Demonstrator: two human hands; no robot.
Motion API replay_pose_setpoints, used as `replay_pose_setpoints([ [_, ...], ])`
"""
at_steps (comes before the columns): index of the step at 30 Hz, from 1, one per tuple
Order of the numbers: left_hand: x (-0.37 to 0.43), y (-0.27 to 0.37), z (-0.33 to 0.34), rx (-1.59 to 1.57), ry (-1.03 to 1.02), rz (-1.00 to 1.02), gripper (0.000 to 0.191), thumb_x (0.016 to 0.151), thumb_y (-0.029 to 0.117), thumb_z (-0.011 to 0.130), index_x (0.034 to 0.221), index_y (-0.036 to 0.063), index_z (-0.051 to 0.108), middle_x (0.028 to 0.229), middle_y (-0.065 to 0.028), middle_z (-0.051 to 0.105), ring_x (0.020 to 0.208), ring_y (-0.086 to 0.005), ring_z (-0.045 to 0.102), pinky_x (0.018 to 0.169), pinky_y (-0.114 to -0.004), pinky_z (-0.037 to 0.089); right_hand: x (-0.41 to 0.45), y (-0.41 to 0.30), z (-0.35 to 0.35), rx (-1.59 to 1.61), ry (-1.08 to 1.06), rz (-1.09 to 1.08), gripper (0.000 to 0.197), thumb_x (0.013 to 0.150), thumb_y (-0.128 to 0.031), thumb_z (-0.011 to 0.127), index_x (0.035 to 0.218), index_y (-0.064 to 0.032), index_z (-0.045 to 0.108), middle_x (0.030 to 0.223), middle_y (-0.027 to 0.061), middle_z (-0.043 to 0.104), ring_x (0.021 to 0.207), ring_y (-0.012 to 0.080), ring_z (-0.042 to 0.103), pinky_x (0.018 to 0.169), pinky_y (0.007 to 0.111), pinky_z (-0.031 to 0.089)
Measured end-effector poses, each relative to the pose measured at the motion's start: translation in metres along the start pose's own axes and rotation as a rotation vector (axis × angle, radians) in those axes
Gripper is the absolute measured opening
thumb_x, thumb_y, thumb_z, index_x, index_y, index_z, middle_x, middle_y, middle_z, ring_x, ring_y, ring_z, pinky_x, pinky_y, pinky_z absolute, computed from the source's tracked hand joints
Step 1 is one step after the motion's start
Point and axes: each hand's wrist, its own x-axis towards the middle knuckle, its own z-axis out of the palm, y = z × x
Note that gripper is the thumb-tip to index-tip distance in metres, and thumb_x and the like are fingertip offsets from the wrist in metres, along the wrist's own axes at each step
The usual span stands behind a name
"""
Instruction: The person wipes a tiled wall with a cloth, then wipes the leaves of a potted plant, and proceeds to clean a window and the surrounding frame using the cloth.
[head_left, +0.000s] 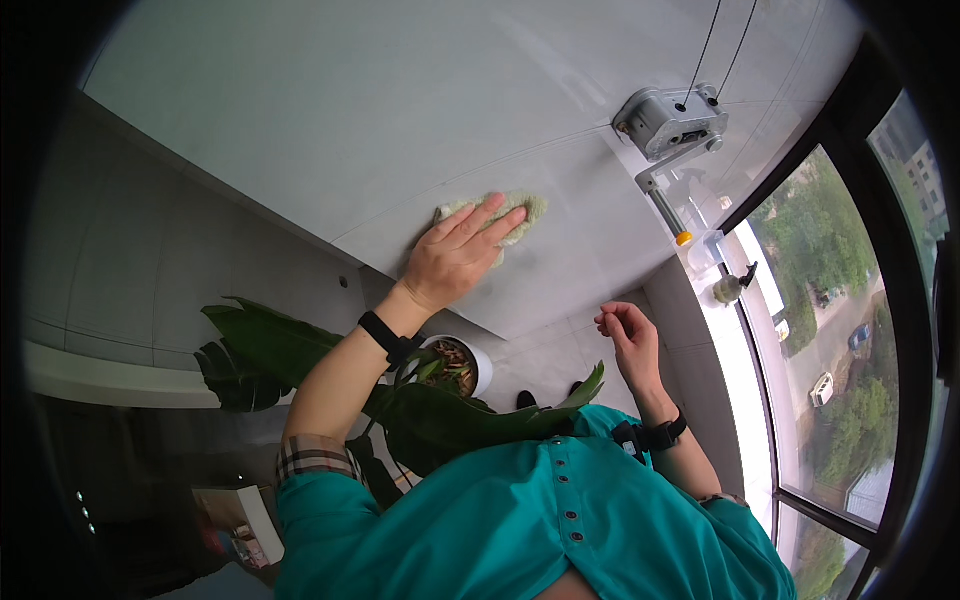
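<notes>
Pressed flat against the pale tiled wall (360, 127) is a light green cloth (527, 208), under the fingers of my left hand (454, 255). The fingers are spread over it, and part of the cloth is hidden beneath them. My right hand (632, 341) hangs in the air on the right, apart from the wall. Its fingers are curled in, and nothing shows in them. Above it, a grey metal hand-crank winder (671, 124) is fixed to the wall, with two thin cables rising from it. Its crank handle (666, 210) ends in a yellow-orange tip.
A large-leaved plant (450, 424) in a white pot (484, 367) stands close before me on the tiled floor. On the windowsill (705, 307) are a pump bottle (731, 287) and a clear plastic container (705, 251). A dark-framed window (825, 300) runs along the right.
</notes>
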Motion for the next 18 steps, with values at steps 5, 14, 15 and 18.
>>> replay_pose_setpoints([
  [5,0.071,0.012,0.017,-0.063,0.218,-0.126,0.013,0.09,0.015,0.059,0.086,0.012,0.071,0.144,0.0033,0.054,0.139,-0.0176,0.043,0.116,-0.033,0.03,-0.008,0.001,-0.014,0.035,0.071,0.002,0.017,0.099,-0.008,0.054,0.107,0.004,0.063,0.093,0.0071,0.07,0.086,0.0124,0.066,0.08,0.027,0.054],
  [14,0.059,0.062,0.104,-0.049,-0.191,0.223,0.026,0.089,0.013,0.054,0.106,0.0027,0.071,0.144,-0.0028,0.053,0.14,-0.0209,0.041,0.117,-0.034,0.03,-0.024,0.013,-0.036,0.045,0.171,0.019,0.017,0.099,-0.01,0.055,0.108,0.0035,0.062,0.094,0.0065,0.07,0.086,0.0118,0.065,0.08,0.026,0.053],
  [15,0.067,0.059,0.105,-0.083,-0.12,0.203,0.027,0.089,0.013,0.054,0.106,0.0023,0.071,0.144,-0.0041,0.053,0.139,-0.0215,0.042,0.116,-0.034,0.031,-0.024,0.015,-0.038,0.046,0.181,0.025,0.017,0.099,-0.01,0.055,0.108,0.0034,0.063,0.094,0.0065,0.07,0.087,0.0117,0.065,0.08,0.026,0.053],
  [18,0.106,0.055,0.096,-0.173,-0.038,0.138,0.028,0.088,0.013,0.054,0.107,0.0013,0.071,0.142,-0.0059,0.054,0.138,-0.0224,0.043,0.114,-0.034,0.033,-0.024,0.015,-0.037,0.075,0.2,0.034,0.017,0.099,-0.01,0.055,0.108,0.0032,0.063,0.094,0.0066,0.071,0.087,0.0116,0.065,0.08,0.026,0.053],
])
